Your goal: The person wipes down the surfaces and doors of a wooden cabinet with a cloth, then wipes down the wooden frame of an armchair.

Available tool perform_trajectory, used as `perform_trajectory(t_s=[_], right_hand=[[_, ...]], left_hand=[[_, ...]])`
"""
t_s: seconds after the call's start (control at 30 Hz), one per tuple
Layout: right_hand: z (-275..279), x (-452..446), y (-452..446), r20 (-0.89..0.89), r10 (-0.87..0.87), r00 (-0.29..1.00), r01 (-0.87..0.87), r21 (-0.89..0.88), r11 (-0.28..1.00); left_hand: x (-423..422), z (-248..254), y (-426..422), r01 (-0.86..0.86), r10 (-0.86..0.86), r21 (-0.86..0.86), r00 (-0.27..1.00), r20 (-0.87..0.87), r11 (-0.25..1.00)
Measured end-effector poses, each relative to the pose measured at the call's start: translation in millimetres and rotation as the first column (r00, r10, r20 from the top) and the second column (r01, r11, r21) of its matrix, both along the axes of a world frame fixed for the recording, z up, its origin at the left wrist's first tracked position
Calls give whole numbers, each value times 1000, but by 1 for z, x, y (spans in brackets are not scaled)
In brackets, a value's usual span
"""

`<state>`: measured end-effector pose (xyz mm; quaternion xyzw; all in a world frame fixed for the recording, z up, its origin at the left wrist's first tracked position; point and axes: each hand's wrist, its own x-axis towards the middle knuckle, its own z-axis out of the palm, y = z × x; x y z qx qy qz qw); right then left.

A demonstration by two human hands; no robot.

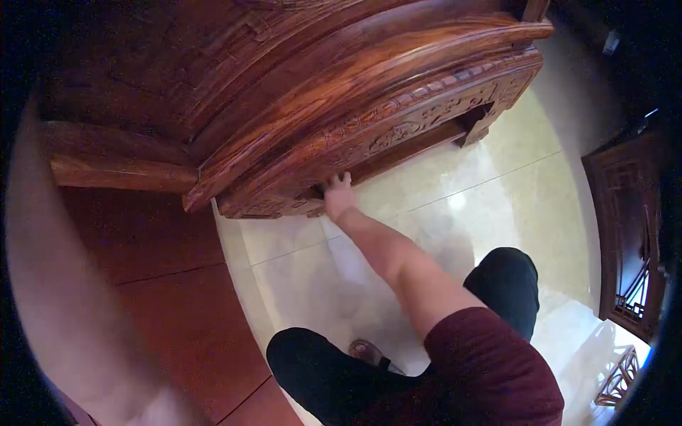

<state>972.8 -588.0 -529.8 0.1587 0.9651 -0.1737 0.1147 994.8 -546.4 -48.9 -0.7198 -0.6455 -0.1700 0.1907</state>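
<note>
My right hand (338,194) reaches to the lower front of a large reddish-brown carved wooden piece of furniture (369,78). Its fingers look a little apart at the bottom edge, beside a dark gap under the carved apron (419,122). Nothing shows in this hand, though part of the fingers is hard to make out against the wood. My left forearm (78,305) rises blurred along the left side of the view, and its hand cannot be seen.
Pale glossy floor tiles (426,220) lie below the furniture. A flat red surface (177,305) is at the left. My bent knees (305,362) are below. At the right stand a dark carved wooden piece (611,234) and a latticed wooden piece (620,376).
</note>
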Motion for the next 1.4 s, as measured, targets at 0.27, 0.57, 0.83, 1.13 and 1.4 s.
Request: perform_trajectory(t_s=[0.27, 0.57, 0.83, 1.13, 1.4], right_hand=[[-16, 74, 24, -184, 314, 931, -317, 15, 948], [2, 118, 206, -206, -739, 642, 765, 99, 637], [-3, 50, 38, -222, 28, 975, -13, 68, 998], [-71, 91, 211, -272, -265, 925, 378, 585, 718], [-51, 102, 262, -135, -537, 833, 547, 353, 759]], left_hand=[[6, 1, -1, 18, -18, 33, 1000, -18, 999], [5, -7, -4, 19, -19, 38, 1000, -17, 999], [5, -10, -7, 25, -24, 42, 999, -25, 999], [2, -13, -8, 28, -27, 48, 999, -22, 998], [1, -11, -5, 17, -15, 50, 999, -42, 999]])
